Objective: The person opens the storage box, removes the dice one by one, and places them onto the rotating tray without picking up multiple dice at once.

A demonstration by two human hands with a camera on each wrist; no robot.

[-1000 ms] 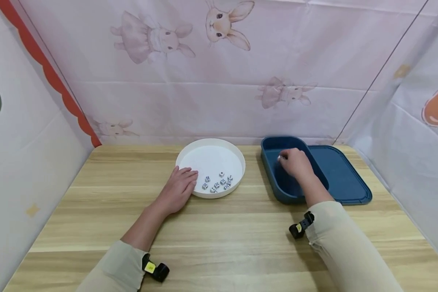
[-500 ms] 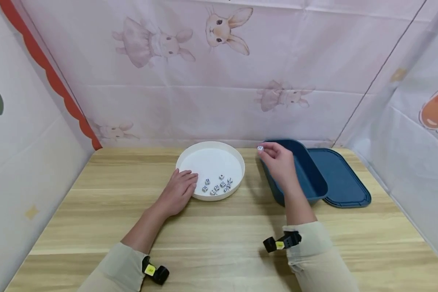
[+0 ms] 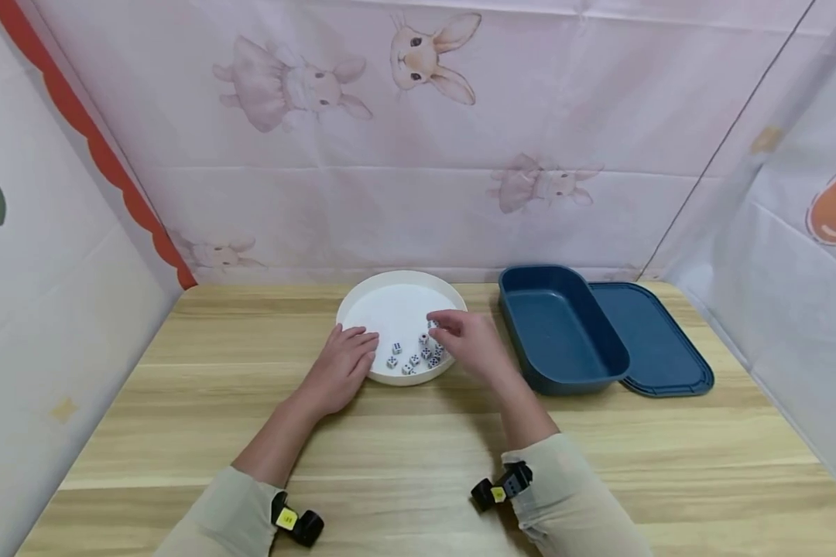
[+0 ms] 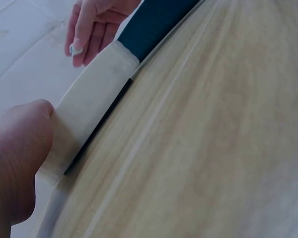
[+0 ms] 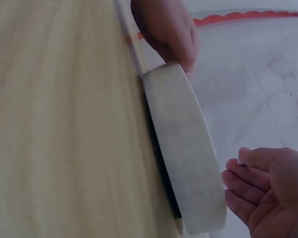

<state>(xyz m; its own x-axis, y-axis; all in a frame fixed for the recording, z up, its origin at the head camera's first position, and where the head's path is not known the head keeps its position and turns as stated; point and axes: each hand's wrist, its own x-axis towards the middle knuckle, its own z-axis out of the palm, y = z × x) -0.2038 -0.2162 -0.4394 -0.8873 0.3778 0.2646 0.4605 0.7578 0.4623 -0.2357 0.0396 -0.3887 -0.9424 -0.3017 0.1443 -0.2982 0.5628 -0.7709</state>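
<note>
My right hand [image 3: 477,344] pinches a small white die [image 4: 75,50] between thumb and fingertips, over the right side of a round white tray [image 3: 390,305]. Several white dice with dark pips [image 3: 414,360] lie together in the near right part of that tray. At its near left rim my left hand [image 3: 337,371] rests with fingers lying over the edge. In the right wrist view, the pinched die shows only partly, beyond the outside of the tray's wall.
A deep blue rectangular box [image 3: 564,379] stands on the wooden table [image 3: 404,464], right of the tray. Its flat blue lid [image 3: 662,340] lies beside it, farther right. A printed fabric backdrop [image 3: 362,209] rises behind the table.
My right hand has come out of the blue box with the die and moved left to above the tray. My left hand has stayed at the rim.
</note>
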